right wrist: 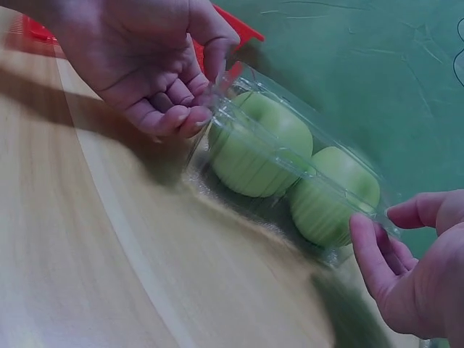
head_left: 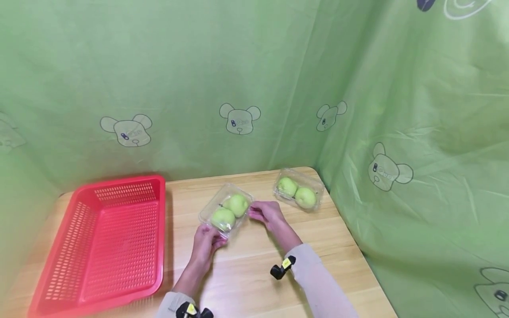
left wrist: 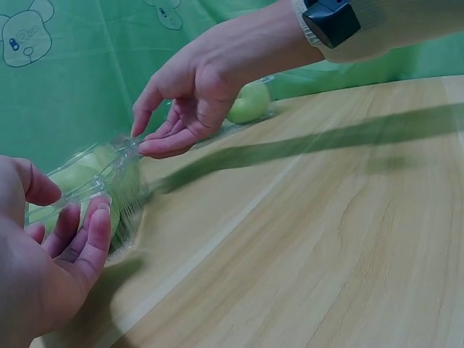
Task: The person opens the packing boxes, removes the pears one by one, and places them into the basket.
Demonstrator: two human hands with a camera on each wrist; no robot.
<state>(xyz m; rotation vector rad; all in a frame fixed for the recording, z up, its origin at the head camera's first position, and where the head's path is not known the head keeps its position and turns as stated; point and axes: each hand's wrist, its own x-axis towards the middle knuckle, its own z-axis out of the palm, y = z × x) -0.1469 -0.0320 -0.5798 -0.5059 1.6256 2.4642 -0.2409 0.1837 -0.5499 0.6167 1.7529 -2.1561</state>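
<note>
A clear plastic clamshell box (head_left: 211,208) with two green apples (head_left: 223,219) inside lies at an angle on the table in the head view. My left hand (head_left: 204,245) pinches its near corner between thumb and fingers. At the right-hand corner, my right hand (head_left: 270,214) pinches the rim with thumb and forefinger. The right wrist view shows the lid lying over the apples (right wrist: 261,145), with both hands at opposite ends of one long side. In the left wrist view, part of the box (left wrist: 129,196) is hidden behind my left fingers.
A second clear box (head_left: 314,182) holding two green apples stands at the table's back right corner. On the left is a large red plastic basket (head_left: 161,229) with slotted walls. Green curtains (head_left: 191,57) hang behind and to the right of the wooden table (head_left: 254,278).
</note>
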